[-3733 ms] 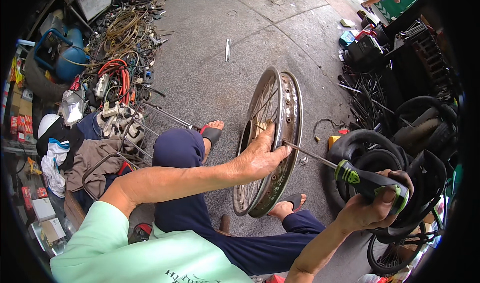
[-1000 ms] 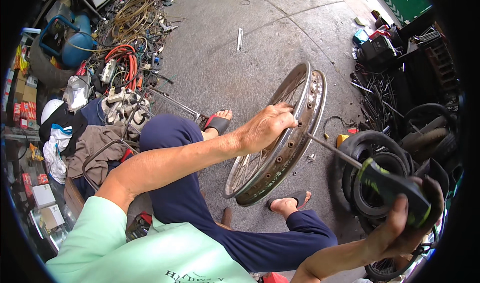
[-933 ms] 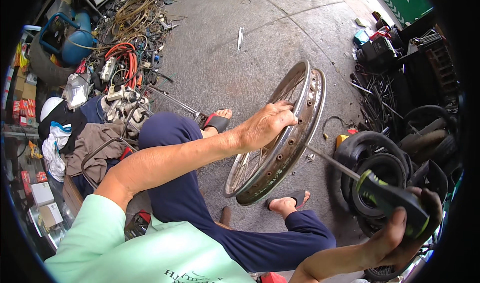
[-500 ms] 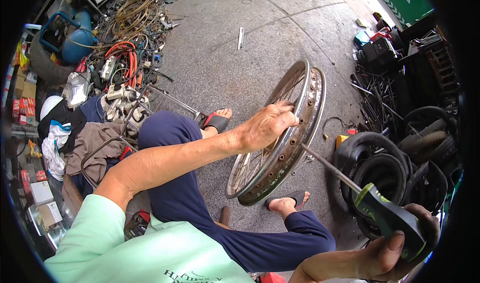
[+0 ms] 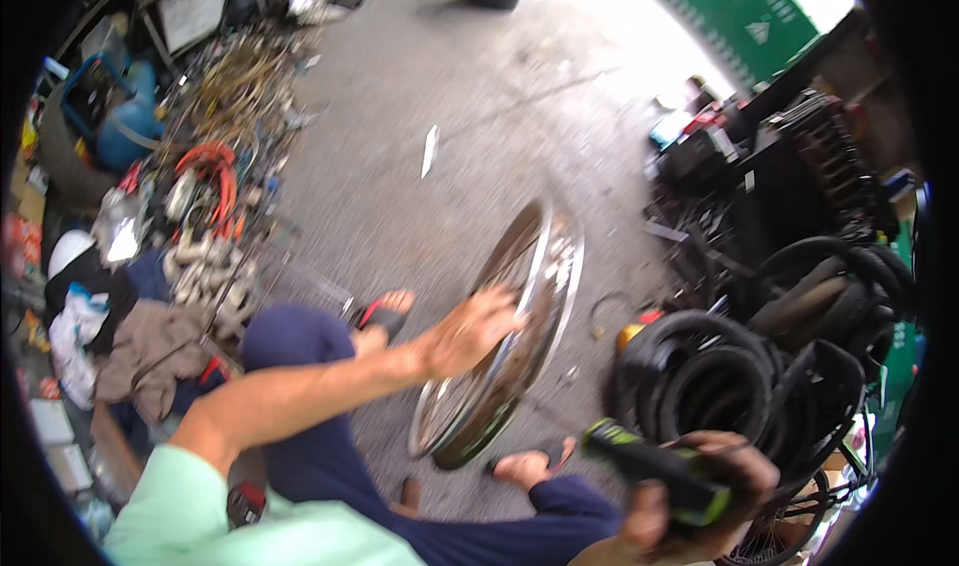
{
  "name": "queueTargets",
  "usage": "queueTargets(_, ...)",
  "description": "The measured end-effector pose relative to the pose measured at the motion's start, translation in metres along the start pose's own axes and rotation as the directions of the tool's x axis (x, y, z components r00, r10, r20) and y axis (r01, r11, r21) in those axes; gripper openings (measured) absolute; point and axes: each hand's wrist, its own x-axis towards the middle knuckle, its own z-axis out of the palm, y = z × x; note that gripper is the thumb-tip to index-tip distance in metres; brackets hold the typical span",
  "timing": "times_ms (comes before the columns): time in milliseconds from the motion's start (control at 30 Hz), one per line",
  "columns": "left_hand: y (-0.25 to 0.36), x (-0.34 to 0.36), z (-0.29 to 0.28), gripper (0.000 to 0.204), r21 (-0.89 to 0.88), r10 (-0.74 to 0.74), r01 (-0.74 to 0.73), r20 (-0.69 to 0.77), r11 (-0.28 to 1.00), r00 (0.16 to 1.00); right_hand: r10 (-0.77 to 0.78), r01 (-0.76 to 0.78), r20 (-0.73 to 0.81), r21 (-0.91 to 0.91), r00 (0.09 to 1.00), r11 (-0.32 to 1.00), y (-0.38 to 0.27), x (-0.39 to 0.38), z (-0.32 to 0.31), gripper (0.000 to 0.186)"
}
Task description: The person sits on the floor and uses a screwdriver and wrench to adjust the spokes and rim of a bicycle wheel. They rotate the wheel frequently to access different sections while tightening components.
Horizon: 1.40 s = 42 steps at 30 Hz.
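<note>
A spoked wheel point(image 5: 547, 316) with a bare metal rim and no tyre stands tilted in front of me, between my feet. My left hand point(image 5: 475, 331) holds it by the near edge of the rim, fingers bent over the metal. Nearer to me on the right, my right hand point(image 5: 741, 476) is wrapped round the black and green handle of a screwdriver point(image 5: 639, 466), thumb along its side. Blur hides the shaft of the tool, and its handle is apart from the rim.
Old tyres point(image 5: 689, 376) are piled on the right beside dark metal scrap point(image 5: 719, 226). Heaped cables point(image 5: 230, 96), a red hose point(image 5: 215, 176), a blue tank point(image 5: 130, 126) and clothes point(image 5: 150, 356) line the left. A pale strip point(image 5: 430, 152) lies on the floor; green panels point(image 5: 739, 21) stand far right.
The whole view has shifted and blurred. The screwdriver, whose shaft pointed at the rim's holes before, has moved with my right hand nearer the wheel's lower part. My left hand stays at the rim.
</note>
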Motion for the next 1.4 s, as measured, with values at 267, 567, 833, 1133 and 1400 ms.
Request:
queueTargets(267,0.019,0.025,-0.010,0.041,-0.487,-0.296,0.349,0.185,0.801,0.937,-0.187,0.188,0.024,-0.058,0.982,0.980,0.015,0.006,-0.016,0.049)
queueTargets(567,0.033,0.027,-0.016,0.060,-0.534,-0.395,0.484,0.280,0.693,0.875,-0.062,0.068,0.184,-0.027,0.981,0.997,0.011,0.018,-0.019,0.044)
queueTargets(833,-0.014,0.013,-0.009,0.030,-0.757,-0.496,0.569,0.377,0.320,0.782,-0.015,0.026,0.170,-0.064,0.985,0.998,0.015,0.018,-0.014,0.051)
queueTargets(1133,0.008,0.010,0.008,0.031,-0.437,-0.158,0.098,-0.103,0.894,0.982,0.133,-0.084,-0.214,0.226,0.968,0.970,0.020,0.005,-0.032,0.037)
queueTargets(1400,0.012,0.005,0.012,0.033,-0.046,0.014,-0.026,-0.256,0.999,0.966,0.253,-0.267,0.272,0.016,0.929,0.964,0.059,-0.009,0.024,0.016)
